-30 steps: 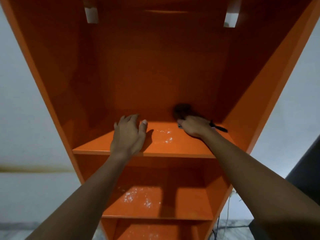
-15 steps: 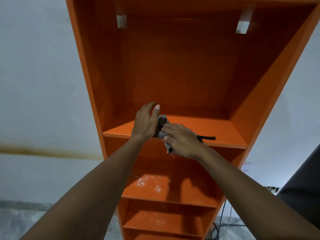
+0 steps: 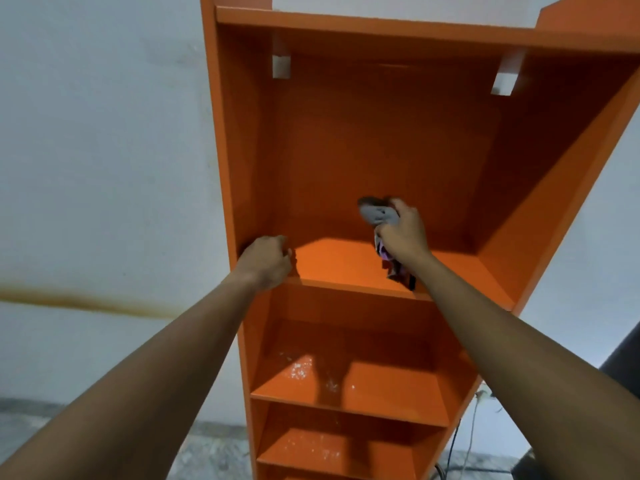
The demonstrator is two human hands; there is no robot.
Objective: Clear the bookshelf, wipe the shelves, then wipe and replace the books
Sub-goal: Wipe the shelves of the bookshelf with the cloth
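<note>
An orange bookshelf (image 3: 381,140) fills the head view, and no books stand on any shelf I can see. My right hand (image 3: 403,233) is shut on a grey cloth (image 3: 375,213) with coloured ends hanging below the wrist, held against the back panel just above the upper shelf board (image 3: 339,261). My left hand (image 3: 266,261) rests at the front left corner of that board with its fingers curled against the left side panel.
White specks lie on the shelf below (image 3: 301,370) and on the one under it. A pale wall with a brown stain line (image 3: 86,301) is at the left. Cables (image 3: 467,441) hang by the shelf's lower right. A dark object (image 3: 623,362) sits at the right edge.
My right hand lifted the cloth from the shelf's front edge to the back panel. My left hand slid left to the board's corner. The view pulled back and shifted left of the shelf.
</note>
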